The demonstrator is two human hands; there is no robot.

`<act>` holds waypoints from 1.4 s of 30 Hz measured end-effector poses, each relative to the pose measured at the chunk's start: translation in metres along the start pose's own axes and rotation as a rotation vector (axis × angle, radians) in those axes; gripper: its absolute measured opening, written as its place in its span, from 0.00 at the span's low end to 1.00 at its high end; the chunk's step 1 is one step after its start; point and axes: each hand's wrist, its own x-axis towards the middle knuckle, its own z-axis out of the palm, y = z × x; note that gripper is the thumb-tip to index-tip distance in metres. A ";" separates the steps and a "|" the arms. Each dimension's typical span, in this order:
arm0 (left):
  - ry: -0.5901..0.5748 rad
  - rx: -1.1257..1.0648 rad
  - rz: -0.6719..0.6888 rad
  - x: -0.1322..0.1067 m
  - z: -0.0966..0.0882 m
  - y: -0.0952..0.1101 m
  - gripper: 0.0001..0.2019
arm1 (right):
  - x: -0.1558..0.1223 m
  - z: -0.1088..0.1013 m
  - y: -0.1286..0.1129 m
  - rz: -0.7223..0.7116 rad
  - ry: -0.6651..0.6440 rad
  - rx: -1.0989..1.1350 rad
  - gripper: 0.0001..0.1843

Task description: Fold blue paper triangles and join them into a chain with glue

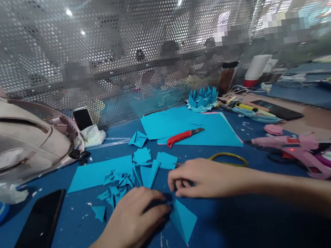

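Observation:
A folded blue paper piece, kite-shaped with a crease down its middle, lies on the table between my hands. My left hand is closed at its upper left edge, thumb and fingertips meeting there. With curled fingers, my right hand pinches at the paper's upper tip; the exact contact is partly hidden. Just beyond the fingers are a folded blue strip and a flat blue paper piece. A pile of small folded blue pieces sits beside my left hand.
A red-handled knife rests on blue sheets. Behind stands a spiky blue paper model. To the right lie a pink glue gun and a yellow ring. On the left are a phone and a bag.

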 end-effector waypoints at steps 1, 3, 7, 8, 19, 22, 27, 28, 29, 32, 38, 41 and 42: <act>-0.018 0.043 0.050 0.002 0.002 0.005 0.11 | -0.003 0.005 0.000 0.009 -0.023 0.001 0.08; 0.012 0.116 0.142 0.006 0.005 0.014 0.13 | -0.006 0.014 0.001 0.007 -0.028 0.003 0.10; 0.046 0.142 0.183 0.009 0.007 0.021 0.18 | -0.007 0.023 0.004 -0.027 -0.008 0.036 0.14; 0.042 0.141 0.176 0.009 0.007 0.022 0.19 | -0.007 0.024 0.004 -0.023 -0.013 0.060 0.14; 0.029 0.186 0.238 0.001 0.004 0.030 0.17 | -0.006 0.037 0.009 0.042 -0.014 0.315 0.22; -0.014 0.144 0.130 0.000 0.007 0.027 0.17 | -0.006 0.038 0.008 0.056 -0.024 0.295 0.20; -0.099 -0.037 -0.208 0.002 0.013 0.025 0.08 | -0.004 0.042 0.010 0.047 0.024 0.338 0.14; -0.109 -0.058 -0.264 0.004 0.014 0.025 0.06 | -0.003 0.043 0.010 0.042 0.034 0.333 0.12; -0.115 -0.067 -0.311 0.006 0.014 0.026 0.05 | -0.002 0.043 0.011 0.037 0.042 0.324 0.11; -0.114 -0.072 -0.406 0.012 0.014 0.026 0.06 | 0.000 0.045 0.012 0.026 0.069 0.311 0.12; -0.099 -0.114 -0.511 0.018 0.013 0.026 0.09 | 0.001 0.045 0.012 0.038 0.120 0.299 0.13; -0.098 -0.157 -0.526 0.018 0.014 0.025 0.09 | 0.001 0.045 0.011 0.041 0.128 0.293 0.11; -0.095 -0.172 -0.532 0.017 0.015 0.025 0.09 | 0.000 0.044 0.011 0.040 0.132 0.289 0.11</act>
